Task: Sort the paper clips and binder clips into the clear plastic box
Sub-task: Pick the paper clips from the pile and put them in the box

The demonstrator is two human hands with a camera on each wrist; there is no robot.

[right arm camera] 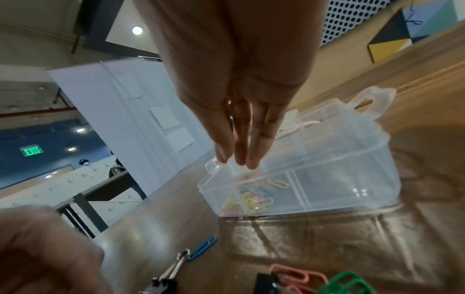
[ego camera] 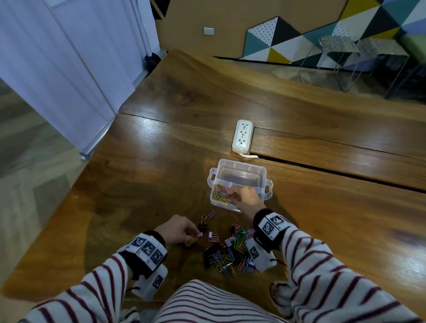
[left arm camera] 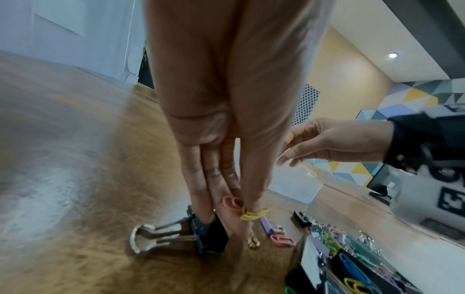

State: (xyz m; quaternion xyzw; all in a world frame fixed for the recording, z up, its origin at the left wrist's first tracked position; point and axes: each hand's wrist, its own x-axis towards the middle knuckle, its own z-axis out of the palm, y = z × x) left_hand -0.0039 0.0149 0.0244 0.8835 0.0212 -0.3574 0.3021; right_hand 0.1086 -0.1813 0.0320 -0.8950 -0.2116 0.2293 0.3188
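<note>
The clear plastic box (ego camera: 262,175) stands open on the wooden table, with several coloured paper clips (ego camera: 220,194) in its near-left compartment. My right hand (ego camera: 231,195) hovers over that compartment. Its fingers (right arm camera: 237,157) point straight down and hold nothing I can see. Nearer to me, my left hand (ego camera: 195,235) pinches yellow paper clips (left arm camera: 253,214) and a pink one (left arm camera: 232,202) just above the table. A black binder clip (left arm camera: 196,232) lies right beside its fingertips. The mixed pile of clips (ego camera: 229,253) sits between my wrists.
A white power strip (ego camera: 242,137) lies behind the box, beside a slot in the table. A loose blue paper clip (right arm camera: 202,246) and a small purple binder clip (ego camera: 211,235) lie between box and pile. The table's left edge drops to the floor.
</note>
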